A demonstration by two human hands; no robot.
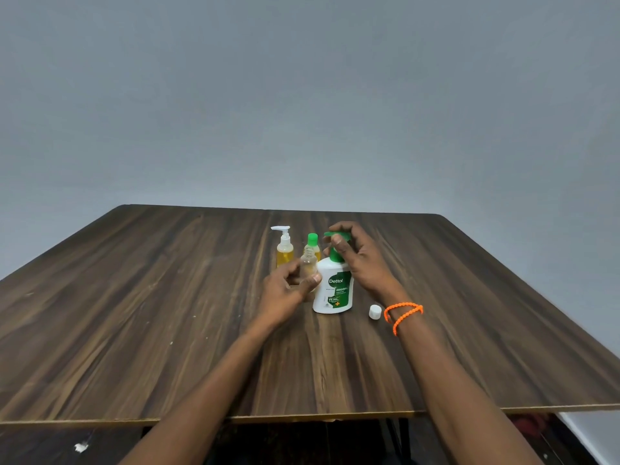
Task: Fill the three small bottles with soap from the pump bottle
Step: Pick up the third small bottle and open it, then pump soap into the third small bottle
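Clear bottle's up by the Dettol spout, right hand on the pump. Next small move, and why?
Probably bring the clear small bottle mouth under the green spout, then press. The left hand holds it uncapped and seemingly empty just left of the pump bottle; the right hand rests on the pump head. Whether mouth and spout already line up is hard to tell. The white cap lies on the table.

The white pump bottle [332, 290] is showing the brand "Dettol" in white on its green label, with "ORIGINAL" beneath it and "99.99%" lower down. Smaller print there is proving illegible. Nothing else is bearing readable text.
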